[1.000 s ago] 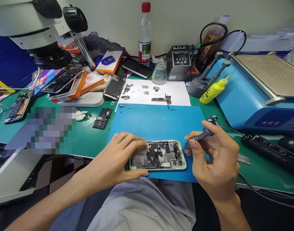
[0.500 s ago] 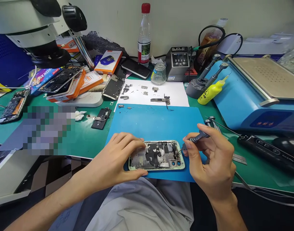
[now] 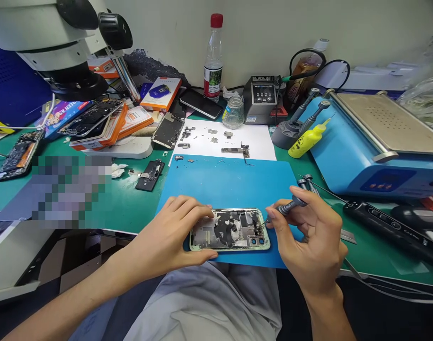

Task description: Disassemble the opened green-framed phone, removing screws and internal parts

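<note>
An opened phone frame with exposed inner parts lies on a blue mat at the near table edge. My left hand grips its left end, fingers over the top rim and thumb under the near rim. My right hand pinches a small grey screwdriver, whose tip touches the right end of the frame near the camera holes.
White paper with small phone parts lies behind the mat. A microscope, stacked phones and boxes sit at left. A bottle, soldering station, yellow glue bottle, blue heating machine and black tool stand at back and right.
The view has shifted slightly. My right hand has edged left along with the screwdriver, its tip staying at the frame's right end. The left hand keeps its hold.
</note>
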### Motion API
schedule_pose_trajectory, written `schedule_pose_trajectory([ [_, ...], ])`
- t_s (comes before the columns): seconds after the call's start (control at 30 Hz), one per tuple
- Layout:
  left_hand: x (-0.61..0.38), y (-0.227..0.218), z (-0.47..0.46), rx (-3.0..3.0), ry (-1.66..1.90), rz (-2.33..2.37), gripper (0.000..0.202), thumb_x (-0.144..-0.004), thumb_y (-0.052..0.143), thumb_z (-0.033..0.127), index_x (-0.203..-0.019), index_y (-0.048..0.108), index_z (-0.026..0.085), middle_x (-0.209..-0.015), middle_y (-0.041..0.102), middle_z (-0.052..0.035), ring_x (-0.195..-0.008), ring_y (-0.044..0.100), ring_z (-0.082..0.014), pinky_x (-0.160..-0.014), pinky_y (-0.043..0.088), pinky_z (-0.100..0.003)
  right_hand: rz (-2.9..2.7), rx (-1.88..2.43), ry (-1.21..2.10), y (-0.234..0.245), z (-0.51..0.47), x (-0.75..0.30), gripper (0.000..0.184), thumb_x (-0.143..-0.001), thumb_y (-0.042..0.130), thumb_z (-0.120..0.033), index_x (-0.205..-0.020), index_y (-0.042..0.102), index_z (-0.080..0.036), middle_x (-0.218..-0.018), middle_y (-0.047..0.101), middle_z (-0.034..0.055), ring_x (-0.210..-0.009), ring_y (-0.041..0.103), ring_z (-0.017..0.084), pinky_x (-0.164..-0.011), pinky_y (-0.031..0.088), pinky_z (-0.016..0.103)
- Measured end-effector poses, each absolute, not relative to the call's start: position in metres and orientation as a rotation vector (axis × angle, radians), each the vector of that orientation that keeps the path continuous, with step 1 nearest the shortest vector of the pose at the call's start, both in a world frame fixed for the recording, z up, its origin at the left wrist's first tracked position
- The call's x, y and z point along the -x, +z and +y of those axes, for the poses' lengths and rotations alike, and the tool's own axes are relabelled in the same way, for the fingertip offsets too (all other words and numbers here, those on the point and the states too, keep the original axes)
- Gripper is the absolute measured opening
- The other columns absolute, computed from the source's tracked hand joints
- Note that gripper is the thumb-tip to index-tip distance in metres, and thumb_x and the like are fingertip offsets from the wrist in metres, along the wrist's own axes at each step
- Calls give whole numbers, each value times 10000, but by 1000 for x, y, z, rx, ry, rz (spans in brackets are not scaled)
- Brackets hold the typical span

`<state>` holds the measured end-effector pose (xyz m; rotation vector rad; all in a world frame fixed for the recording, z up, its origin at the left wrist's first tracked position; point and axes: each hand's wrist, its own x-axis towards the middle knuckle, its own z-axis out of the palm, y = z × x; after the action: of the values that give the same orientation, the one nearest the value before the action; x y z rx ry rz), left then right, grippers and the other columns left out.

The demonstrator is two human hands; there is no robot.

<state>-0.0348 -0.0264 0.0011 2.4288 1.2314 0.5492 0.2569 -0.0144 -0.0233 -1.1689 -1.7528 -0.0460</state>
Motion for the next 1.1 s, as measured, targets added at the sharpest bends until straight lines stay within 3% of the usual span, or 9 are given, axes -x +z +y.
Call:
schedule_pose_trajectory([
  [0.47, 35, 3, -25, -2393, 536, 1218, 516, -951, 946, 431, -1308, 619, 252, -1330, 767, -46, -1184, 656, -296, -1017, 499, -459, -1763, 1105, 70, -28, -14, -259, 749, -979, 821, -57, -1631, 527, -277, -1309, 824, 121, -1010, 877, 275, -682, 740, 350],
  [0.77, 35, 5, -24, -2383, 503, 1220, 519, -965, 934, 432, -1320, 604, 248, -1374, 758, -54, -1217, 638, -307, -1033, 484, -466, -1838, 1009, -82, -28, -10, -262, 862, -947, 843, -11, -1699, 514, -276, -1320, 829, 105, -852, 847, 185, -721, 727, 301],
  [0.93, 35, 3, -25, -2382, 542, 1213, 595, -943, 962, 402, -1370, 579, 243, -1320, 747, -35, -1213, 620, -300, -1024, 472, -453, -1957, 910, -3, -23, -6, -263, 794, -1037, 690, -6, -1748, 438, -256, -1291, 803, 108, -995, 842, 206, -816, 722, 344],
  [1.0, 35, 2, -26, -2387, 559, 1210, 617, -932, 973, 395, -1376, 572, 244, -1317, 742, -29, -1216, 615, -298, -1031, 469, -449, -1973, 899, 44, -22, -5, -264, 765, -1060, 628, -14, -1756, 411, -247, -1278, 792, 115, -1000, 836, 210, -790, 713, 353],
  [1.1, 35, 1, -26, -2394, 570, 1208, 630, -925, 982, 386, -1378, 567, 247, -1309, 740, -24, -1214, 615, -293, -1032, 468, -441, -1983, 873, -17, -21, -4, -263, 824, -1006, 723, -25, -1740, 430, -258, -1223, 797, 86, -942, 817, 201, -723, 683, 329],
])
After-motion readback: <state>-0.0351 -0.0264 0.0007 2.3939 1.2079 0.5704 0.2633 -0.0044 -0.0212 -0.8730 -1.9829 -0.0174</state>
